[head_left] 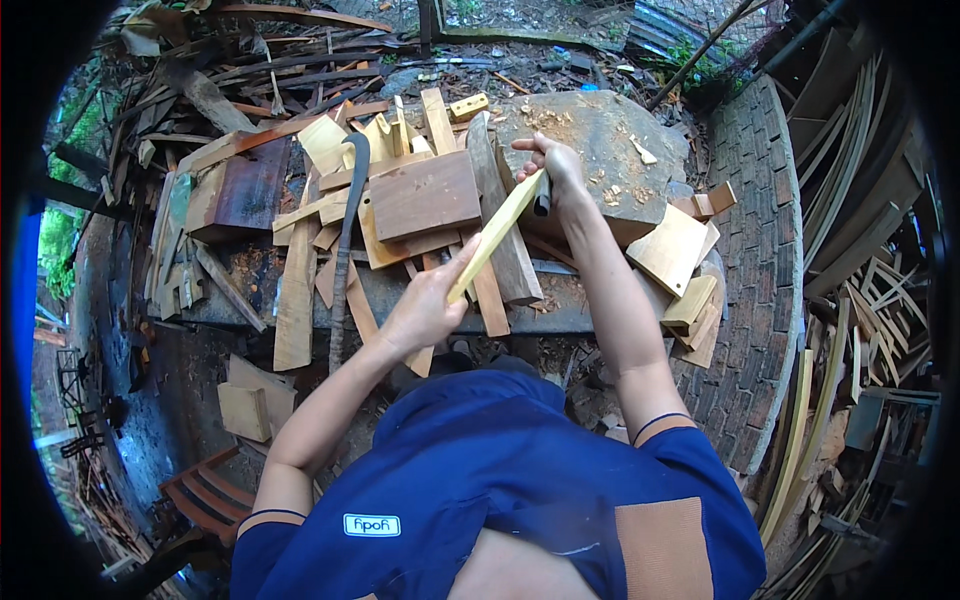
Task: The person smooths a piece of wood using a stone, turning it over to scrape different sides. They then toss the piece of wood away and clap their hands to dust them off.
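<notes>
My left hand is closed around the near end of a pale yellow wooden strip, which slants up and away to the right. The strip's far end reaches my right hand, whose fingers are partly curled, one of them pointing left. From under that palm sticks a dark, round-ended handle; the rest of it is hidden, so its kind cannot be made out. Below the strip, a weathered plank leans on the bench. Left of my hands lies a brown wooden block on a heap of offcuts.
A large chopping block strewn with shavings stands beyond my right hand. A curved dark-bladed machete rests upright-looking at the left. Boards lie at the right, near a brick ledge. Scrap wood is piled behind.
</notes>
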Demonstrator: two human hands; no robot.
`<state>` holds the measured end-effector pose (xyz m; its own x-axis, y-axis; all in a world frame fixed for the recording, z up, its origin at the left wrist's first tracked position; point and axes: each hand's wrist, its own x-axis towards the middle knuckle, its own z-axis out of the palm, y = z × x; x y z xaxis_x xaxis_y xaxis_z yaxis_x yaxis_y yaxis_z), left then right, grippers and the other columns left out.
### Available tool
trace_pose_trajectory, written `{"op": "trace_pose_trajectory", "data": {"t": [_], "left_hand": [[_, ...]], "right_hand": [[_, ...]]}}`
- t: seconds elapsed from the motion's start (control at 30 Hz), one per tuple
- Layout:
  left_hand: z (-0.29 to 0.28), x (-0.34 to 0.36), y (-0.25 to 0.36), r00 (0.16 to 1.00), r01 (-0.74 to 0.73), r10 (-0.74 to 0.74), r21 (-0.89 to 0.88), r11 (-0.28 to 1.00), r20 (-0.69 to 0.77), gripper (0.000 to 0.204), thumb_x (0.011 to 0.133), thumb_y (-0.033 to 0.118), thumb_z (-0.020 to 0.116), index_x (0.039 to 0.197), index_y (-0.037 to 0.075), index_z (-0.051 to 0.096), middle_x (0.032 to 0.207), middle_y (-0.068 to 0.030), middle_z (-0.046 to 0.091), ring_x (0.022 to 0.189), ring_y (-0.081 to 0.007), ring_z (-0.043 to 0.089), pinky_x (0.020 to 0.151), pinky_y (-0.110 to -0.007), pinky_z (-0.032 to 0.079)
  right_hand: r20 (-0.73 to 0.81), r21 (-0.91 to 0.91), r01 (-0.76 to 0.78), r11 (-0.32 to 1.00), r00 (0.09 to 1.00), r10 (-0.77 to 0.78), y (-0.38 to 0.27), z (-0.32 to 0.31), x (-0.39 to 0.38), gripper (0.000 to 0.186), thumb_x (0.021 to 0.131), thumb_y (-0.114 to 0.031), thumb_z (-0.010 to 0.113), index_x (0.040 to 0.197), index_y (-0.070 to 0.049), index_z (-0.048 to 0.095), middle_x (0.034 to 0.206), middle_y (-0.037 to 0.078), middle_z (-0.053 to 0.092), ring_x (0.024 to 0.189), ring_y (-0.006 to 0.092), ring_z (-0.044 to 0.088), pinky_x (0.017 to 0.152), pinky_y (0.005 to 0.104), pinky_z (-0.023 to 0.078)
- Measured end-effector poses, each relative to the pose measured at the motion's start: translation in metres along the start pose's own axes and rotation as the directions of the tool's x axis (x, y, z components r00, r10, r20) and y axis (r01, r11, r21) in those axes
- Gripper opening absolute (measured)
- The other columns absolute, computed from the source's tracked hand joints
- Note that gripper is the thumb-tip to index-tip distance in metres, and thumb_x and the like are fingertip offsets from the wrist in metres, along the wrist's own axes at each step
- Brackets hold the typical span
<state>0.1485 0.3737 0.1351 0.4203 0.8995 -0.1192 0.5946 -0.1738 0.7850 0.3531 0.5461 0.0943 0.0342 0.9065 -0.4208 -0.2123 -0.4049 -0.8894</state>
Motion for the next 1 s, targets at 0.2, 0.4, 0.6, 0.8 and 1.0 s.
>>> {"op": "trace_pose_trajectory", "data": {"t": [0.2,0.4,0.6,0.8,1.0], "left_hand": [[-0.029,-0.006,-0.022,0.983,-0.011,0.007,0.024,1.0,0.181,0.086,0.067,-0.003,0.045,0.148,0.017,0.027,0.13,-0.0207,0.055,0.098,-0.0314,0.064,0.089,-0.037,0.047],[-0.028,-0.021,-0.025,0.925,0.325,-0.056,-0.704,0.632,0.377,0.077,0.081,0.003,0.054,0.149,0.017,0.021,0.084,-0.0045,0.049,0.05,-0.0088,0.043,0.044,-0.022,0.039],[-0.015,-0.013,-0.024,0.924,0.363,0.014,-0.892,0.27,0.381,0.055,0.095,0.018,0.05,0.143,0.016,0.023,0.08,-0.004,0.042,0.045,-0.005,0.034,0.036,-0.018,0.03],[-0.006,0.013,-0.012,0.937,0.341,-0.176,-0.899,0.275,0.302,0.046,0.1,0.03,0.044,0.14,0.018,0.026,0.077,-0.0013,0.041,0.045,-0.0048,0.033,0.036,-0.018,0.031],[-0.002,0.029,0.011,0.944,0.289,-0.322,-0.66,0.693,0.076,0.071,0.085,0.001,0.046,0.148,0.019,0.019,0.073,-0.0015,0.044,0.049,-0.0067,0.037,0.04,-0.023,0.035]], "right_hand": [[0.808,0.253,-0.596,0.763,0.564,0.173,0.001,-0.05,0.028,0.047,0.101,-0.031,0.038,0.126,0.009,0.046,0.061,-0.003,0.046,0.048,0.0111,0.049,0.05,0.0249,0.049],[0.522,0.513,-0.324,0.795,0.853,0.011,-0.005,-0.044,-0.006,0.05,0.101,-0.034,0.035,0.137,0.001,0.04,0.092,0.012,0.061,0.086,0.0216,0.063,0.081,0.0394,0.057],[0.11,0.498,-0.098,0.862,0.993,0.049,-0.01,-0.012,-0.034,0.05,0.101,-0.041,0.035,0.137,-0.007,0.041,0.112,0.014,0.056,0.084,0.0229,0.057,0.073,0.0392,0.051],[-0.062,-0.153,0.387,0.909,0.915,-0.399,0.0,0.049,-0.063,0.052,0.098,-0.04,0.042,0.14,-0.01,0.04,0.136,0.028,0.039,0.127,0.0363,0.04,0.106,0.0404,0.033],[-0.03,-0.503,0.507,0.7,0.799,-0.601,0.031,0.084,-0.06,0.051,0.088,-0.02,0.058,0.138,-0.019,0.045,0.144,0.037,0.023,0.137,0.0452,0.023,0.111,0.0451,0.025]]}}
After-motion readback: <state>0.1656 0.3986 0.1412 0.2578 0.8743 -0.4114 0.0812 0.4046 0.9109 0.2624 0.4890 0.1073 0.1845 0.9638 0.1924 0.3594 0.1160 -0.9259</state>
